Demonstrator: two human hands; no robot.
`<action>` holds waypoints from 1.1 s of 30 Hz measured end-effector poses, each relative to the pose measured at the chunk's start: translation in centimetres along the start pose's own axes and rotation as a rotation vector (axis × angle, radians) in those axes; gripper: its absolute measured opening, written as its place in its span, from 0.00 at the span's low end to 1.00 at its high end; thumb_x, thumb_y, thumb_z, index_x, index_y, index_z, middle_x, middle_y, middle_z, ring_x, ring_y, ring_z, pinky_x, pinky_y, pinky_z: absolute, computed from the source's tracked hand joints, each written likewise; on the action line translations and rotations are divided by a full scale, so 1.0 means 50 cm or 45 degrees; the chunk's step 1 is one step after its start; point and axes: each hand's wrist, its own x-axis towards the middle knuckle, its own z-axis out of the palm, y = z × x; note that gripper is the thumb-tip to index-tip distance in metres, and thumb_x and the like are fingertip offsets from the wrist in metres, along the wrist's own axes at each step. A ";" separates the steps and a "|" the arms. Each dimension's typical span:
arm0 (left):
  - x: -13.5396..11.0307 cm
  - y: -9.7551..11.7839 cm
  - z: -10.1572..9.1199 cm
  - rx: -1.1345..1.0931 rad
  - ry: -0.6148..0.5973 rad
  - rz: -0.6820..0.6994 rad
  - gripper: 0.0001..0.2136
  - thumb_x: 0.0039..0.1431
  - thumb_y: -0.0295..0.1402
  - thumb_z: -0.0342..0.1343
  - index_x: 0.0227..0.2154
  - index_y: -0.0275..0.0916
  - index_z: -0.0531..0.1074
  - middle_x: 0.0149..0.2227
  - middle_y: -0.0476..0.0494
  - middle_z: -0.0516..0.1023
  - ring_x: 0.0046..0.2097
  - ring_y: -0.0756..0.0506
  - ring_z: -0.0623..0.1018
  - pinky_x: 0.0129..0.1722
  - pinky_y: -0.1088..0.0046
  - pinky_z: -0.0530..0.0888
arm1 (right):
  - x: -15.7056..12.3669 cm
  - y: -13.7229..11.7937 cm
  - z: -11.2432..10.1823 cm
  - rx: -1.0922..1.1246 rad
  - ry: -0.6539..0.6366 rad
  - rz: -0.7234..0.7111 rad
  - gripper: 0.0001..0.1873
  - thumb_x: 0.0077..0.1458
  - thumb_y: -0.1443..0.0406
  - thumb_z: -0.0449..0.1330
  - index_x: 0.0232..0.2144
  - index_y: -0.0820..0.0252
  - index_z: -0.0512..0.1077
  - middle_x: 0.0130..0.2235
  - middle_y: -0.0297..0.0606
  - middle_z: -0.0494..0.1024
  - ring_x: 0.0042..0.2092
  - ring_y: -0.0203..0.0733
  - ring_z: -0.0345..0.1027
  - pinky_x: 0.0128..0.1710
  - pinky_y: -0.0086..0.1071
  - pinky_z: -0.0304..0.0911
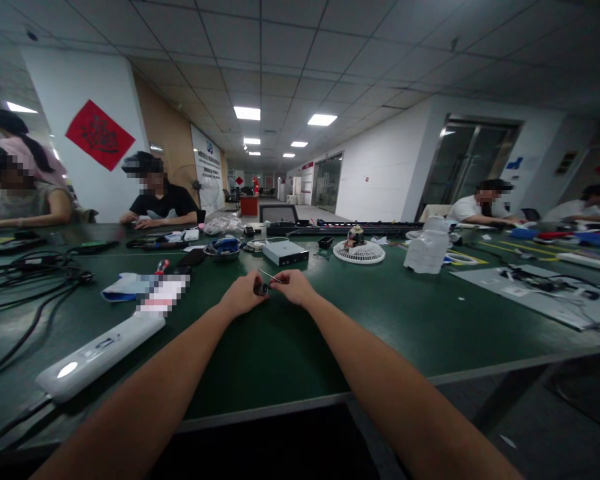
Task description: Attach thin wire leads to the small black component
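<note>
I've got 1 small dk cylinder (261, 289) pinched in L hand (243, 295), 1 thin metal rod (267, 274) pinched in R hand (295, 287), both over grn table (405, 327). Beyond: 1 silver box (284, 251); to its rt, 1 wht grille (363, 254).

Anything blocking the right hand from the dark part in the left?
Nothing visible: the right hand, holding a thin rod, is close beside the dark part in the left hand. The silver box sits beyond both hands.
</note>
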 end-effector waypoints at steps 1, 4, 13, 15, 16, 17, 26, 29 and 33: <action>-0.001 0.000 0.000 -0.004 0.001 -0.004 0.18 0.46 0.41 0.64 0.37 0.39 0.67 0.35 0.44 0.79 0.36 0.44 0.78 0.31 0.73 0.69 | 0.001 0.001 -0.001 -0.002 0.003 -0.020 0.08 0.49 0.66 0.65 0.34 0.61 0.79 0.32 0.36 0.80 0.35 0.37 0.71 0.36 0.29 0.63; -0.003 0.002 0.000 0.015 0.033 -0.023 0.20 0.44 0.45 0.65 0.35 0.39 0.68 0.34 0.44 0.79 0.35 0.44 0.78 0.30 0.73 0.68 | 0.003 0.003 -0.003 0.009 0.038 -0.074 0.08 0.49 0.66 0.64 0.34 0.61 0.79 0.31 0.36 0.80 0.34 0.38 0.70 0.36 0.29 0.63; -0.003 0.009 -0.003 -0.077 0.006 0.095 0.20 0.45 0.47 0.64 0.36 0.38 0.72 0.33 0.44 0.78 0.34 0.44 0.77 0.33 0.71 0.71 | -0.005 -0.011 -0.001 -0.036 0.027 -0.125 0.04 0.45 0.67 0.66 0.27 0.62 0.77 0.27 0.33 0.77 0.30 0.35 0.67 0.30 0.27 0.59; -0.004 0.008 -0.003 -0.086 0.005 0.152 0.20 0.44 0.46 0.65 0.36 0.37 0.72 0.34 0.45 0.78 0.34 0.45 0.77 0.33 0.71 0.71 | -0.007 -0.015 -0.003 -0.054 0.063 -0.123 0.06 0.42 0.67 0.67 0.27 0.62 0.76 0.27 0.32 0.76 0.30 0.35 0.67 0.30 0.26 0.58; -0.004 0.007 -0.002 -0.089 0.011 0.171 0.20 0.44 0.45 0.65 0.36 0.37 0.72 0.34 0.46 0.78 0.34 0.45 0.77 0.33 0.71 0.71 | -0.008 -0.016 -0.004 -0.071 0.087 -0.118 0.08 0.41 0.65 0.68 0.27 0.62 0.75 0.27 0.31 0.76 0.31 0.34 0.67 0.30 0.26 0.58; -0.004 0.006 -0.002 -0.092 0.020 0.179 0.20 0.43 0.45 0.65 0.36 0.37 0.72 0.33 0.46 0.78 0.34 0.45 0.77 0.33 0.71 0.71 | -0.008 -0.016 -0.005 -0.098 0.100 -0.101 0.11 0.39 0.64 0.69 0.27 0.62 0.74 0.28 0.31 0.75 0.31 0.34 0.67 0.29 0.26 0.57; 0.002 -0.002 -0.008 0.046 0.032 -0.012 0.17 0.46 0.41 0.64 0.39 0.40 0.75 0.37 0.45 0.80 0.40 0.43 0.78 0.38 0.71 0.72 | -0.015 -0.025 -0.024 -0.250 -0.128 0.102 0.19 0.55 0.53 0.59 0.41 0.61 0.73 0.28 0.34 0.76 0.30 0.36 0.67 0.31 0.27 0.58; 0.003 -0.014 -0.012 0.158 0.074 -0.147 0.17 0.48 0.42 0.63 0.40 0.41 0.76 0.40 0.43 0.81 0.42 0.42 0.78 0.41 0.71 0.73 | -0.015 -0.027 -0.031 -0.402 -0.127 0.048 0.13 0.60 0.58 0.54 0.42 0.59 0.73 0.28 0.35 0.77 0.31 0.38 0.69 0.33 0.28 0.58; 0.002 -0.025 -0.015 0.171 0.088 -0.147 0.19 0.48 0.43 0.62 0.43 0.42 0.77 0.42 0.43 0.81 0.44 0.42 0.78 0.44 0.70 0.73 | -0.013 -0.022 -0.035 -0.494 -0.130 -0.013 0.10 0.59 0.62 0.55 0.37 0.57 0.76 0.29 0.36 0.77 0.33 0.40 0.69 0.34 0.29 0.58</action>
